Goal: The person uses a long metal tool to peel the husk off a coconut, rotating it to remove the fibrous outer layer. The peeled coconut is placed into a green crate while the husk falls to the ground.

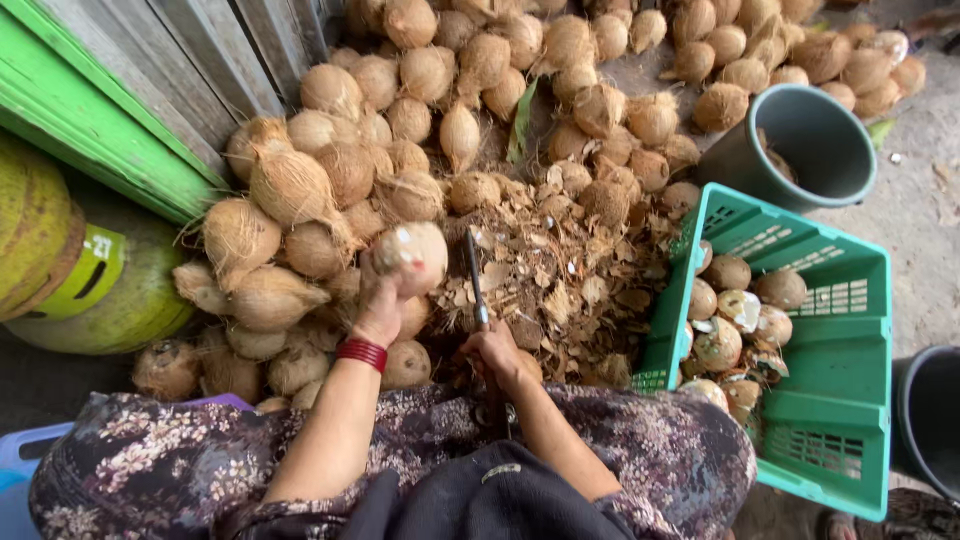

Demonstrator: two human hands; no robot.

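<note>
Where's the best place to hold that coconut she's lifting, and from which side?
Cup the coconut around its rounded underside from below and the left, as the left hand does. That leaves the side facing the blade bare.

Bare forearms; a red beaded bracelet (361,353) circles the left wrist. Below it, a dark floral-print garment (660,450) covers the lap.

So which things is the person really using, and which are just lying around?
In use:
- coconut in left hand
- knife in right hand
- green crate holding peeled coconuts
- husk scraps

Lying about:
- grey bucket
- yellow-green cylinder
- green plank
</note>
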